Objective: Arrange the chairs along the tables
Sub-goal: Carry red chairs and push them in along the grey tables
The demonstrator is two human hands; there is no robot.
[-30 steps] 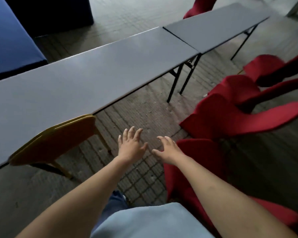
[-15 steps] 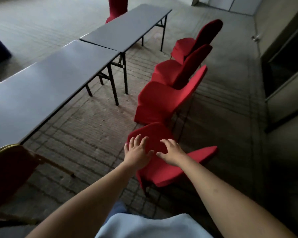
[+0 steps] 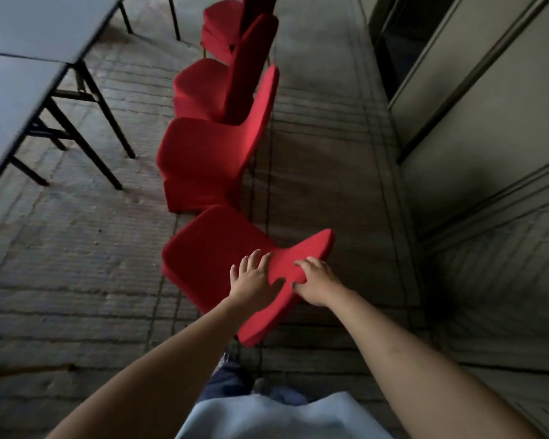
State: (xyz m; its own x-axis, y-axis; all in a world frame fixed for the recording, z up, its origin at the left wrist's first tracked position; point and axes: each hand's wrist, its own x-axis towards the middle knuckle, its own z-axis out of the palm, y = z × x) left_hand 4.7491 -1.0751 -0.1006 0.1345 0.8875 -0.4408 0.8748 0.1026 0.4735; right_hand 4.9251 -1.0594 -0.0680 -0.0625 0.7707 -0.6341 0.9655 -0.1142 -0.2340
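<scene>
Both hands, a half-second back still in the air over the nearest chair, are now down on its backrest; view has swung right, toward the wall.

Near: left hand point(image 3: 254, 278) lies flat on the front face of the backrest point(image 3: 286, 280), fingers point(image 3: 246, 263) spread and fairly straight, pressing, not gripping. Right hand point(image 3: 317, 282) is at the top edge, fingers curled over it, thumb toward the front; looks like a grip on the edge.

Chair point(image 3: 216, 248): red, seat toward the counters, backrest toward the person. Backrest's long axis runs lower left to upper right, slantwise to the row. Right hand is nearer the far corner, left nearer the seat.

Relation that matters: counters point(image 3: 16, 99) lie up and left of the hands, well apart from the chair, bare floor point(image 3: 76, 248) between. My guess is the coming move is a push or lift that way.

Further: three more red chairs point(image 3: 203, 160) in a line, nested close, also off the counters.

Containers: none seen.
</scene>
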